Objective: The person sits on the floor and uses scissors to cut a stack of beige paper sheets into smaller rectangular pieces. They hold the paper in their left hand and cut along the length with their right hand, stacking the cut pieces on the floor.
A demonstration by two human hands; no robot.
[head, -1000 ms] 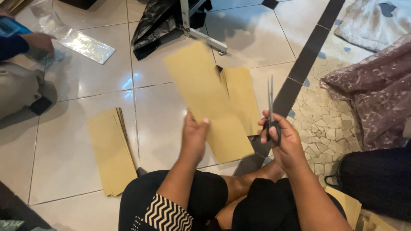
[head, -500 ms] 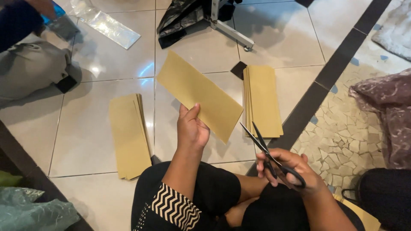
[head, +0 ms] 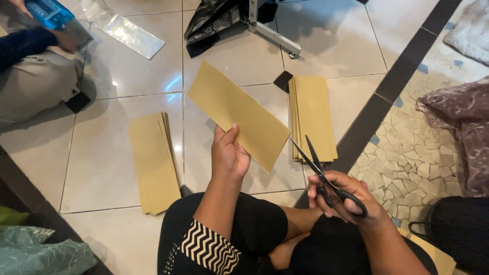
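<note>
- We see two stacks of tan sheets on the tiled floor: one stack left, one right.
- Our left hand pinches a tan sheet between them, raised.
- Our right hand grips black scissors, blades parted just beside the sheet's edge.

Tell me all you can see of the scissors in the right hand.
The scissors have two long, dark, pointed blades that look like metal, and black loop handles. The blades stand open in a narrow V, tips pointing up and to the left at the near end of the tan paper sheet held up by the left hand. The right hand has its fingers through the handles. Only that hand touches them; they hang above the tiled floor.
</note>
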